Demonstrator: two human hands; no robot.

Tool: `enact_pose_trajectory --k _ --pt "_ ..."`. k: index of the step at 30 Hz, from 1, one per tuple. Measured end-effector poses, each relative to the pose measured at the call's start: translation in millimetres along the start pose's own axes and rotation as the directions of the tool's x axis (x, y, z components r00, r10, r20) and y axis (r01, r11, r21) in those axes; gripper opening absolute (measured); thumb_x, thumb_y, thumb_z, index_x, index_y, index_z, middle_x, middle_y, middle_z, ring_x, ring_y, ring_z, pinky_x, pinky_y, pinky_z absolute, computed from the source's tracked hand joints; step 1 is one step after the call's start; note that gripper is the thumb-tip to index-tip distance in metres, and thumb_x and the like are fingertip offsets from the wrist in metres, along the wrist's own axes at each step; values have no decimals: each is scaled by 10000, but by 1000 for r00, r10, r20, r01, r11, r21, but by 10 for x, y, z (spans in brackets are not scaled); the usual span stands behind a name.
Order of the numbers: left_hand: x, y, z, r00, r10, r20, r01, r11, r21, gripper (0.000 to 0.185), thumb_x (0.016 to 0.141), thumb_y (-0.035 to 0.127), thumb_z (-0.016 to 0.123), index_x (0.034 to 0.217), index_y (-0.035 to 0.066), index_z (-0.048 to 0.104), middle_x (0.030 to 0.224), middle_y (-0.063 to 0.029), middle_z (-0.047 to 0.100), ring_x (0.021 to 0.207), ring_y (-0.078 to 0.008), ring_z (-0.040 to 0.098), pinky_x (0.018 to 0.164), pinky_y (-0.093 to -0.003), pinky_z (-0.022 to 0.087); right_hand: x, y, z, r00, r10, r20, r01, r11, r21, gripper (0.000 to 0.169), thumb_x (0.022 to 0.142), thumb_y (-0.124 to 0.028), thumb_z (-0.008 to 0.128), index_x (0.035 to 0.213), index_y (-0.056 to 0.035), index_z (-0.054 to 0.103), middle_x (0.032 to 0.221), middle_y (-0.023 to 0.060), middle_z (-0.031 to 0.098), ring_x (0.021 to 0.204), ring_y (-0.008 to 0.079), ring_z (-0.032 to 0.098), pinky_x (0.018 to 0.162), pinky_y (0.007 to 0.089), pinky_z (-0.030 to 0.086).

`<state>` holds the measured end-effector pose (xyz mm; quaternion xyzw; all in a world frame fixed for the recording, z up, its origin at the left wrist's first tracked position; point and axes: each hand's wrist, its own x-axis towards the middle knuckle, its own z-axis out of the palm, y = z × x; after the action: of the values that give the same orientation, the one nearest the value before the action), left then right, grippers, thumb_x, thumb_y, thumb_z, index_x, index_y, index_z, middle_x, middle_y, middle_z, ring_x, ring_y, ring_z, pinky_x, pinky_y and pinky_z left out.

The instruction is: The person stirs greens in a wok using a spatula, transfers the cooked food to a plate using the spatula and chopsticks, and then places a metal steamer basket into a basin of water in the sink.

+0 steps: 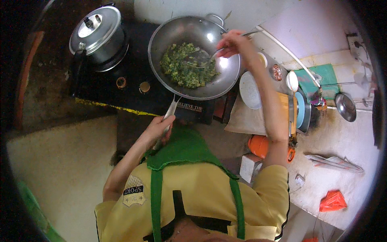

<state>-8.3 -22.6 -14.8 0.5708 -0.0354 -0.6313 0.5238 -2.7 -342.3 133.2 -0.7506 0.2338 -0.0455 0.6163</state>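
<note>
A large metal wok (184,28) sits on the right side of a black gas stove (136,60). My left hand (164,125) is closed around its long metal handle (172,109), close to the green apron. Inside the wok lies a layer of chopped green and yellowish food (181,72). Over the wok's right side, my right hand (231,44) grips the thin metal handle of a cooking utensil (214,55). The utensil's head is blurred among the food, so its exact shape is unclear.
A lidded pressure cooker (98,33) stands on the left burner. Right of the wok are a pale plate (250,90), a small dish of reddish pieces (277,72), a white bowl (292,81) and a wooden board (283,104). An orange gas cylinder (257,145) stands below.
</note>
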Motion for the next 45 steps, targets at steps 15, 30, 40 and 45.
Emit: enact_pose_trajectory --k 15,30,40,45 --pt "29 -79 -5 999 -21 46 21 1000 -12 376 883 458 519 751 110 467 510 -24 481 407 -127 472 359 -266 346 65 225 344 967 246 -66 -207 910 359 226 815 -247 544 727 -42 507 849 207 650 665 321 668 556 344 571" --pt "2 -12 30 1000 1 0 -1 1000 -28 360 903 380 505 709 80 458 477 -45 461 368 -147 416 362 -289 320 34 -310 -86 941 333 56 -319 931 -180 253 798 -281 550 714 -43 545 817 170 658 609 256 666 512 277 553" --pt "-26 98 37 999 -42 27 41 998 40 343 907 364 497 711 86 456 482 -41 463 389 -136 426 375 -275 323 -22 739 172 972 -175 -156 200 966 162 171 866 -143 539 791 7 574 818 136 659 664 206 661 591 275 539" --pt "-15 38 30 1000 -28 -9 28 1000 11 335 901 375 506 727 92 461 490 -38 470 392 -131 431 367 -270 322 55 104 179 724 -464 511 689 522 -502 142 815 -141 604 748 -18 582 685 103 607 633 256 608 597 295 503"
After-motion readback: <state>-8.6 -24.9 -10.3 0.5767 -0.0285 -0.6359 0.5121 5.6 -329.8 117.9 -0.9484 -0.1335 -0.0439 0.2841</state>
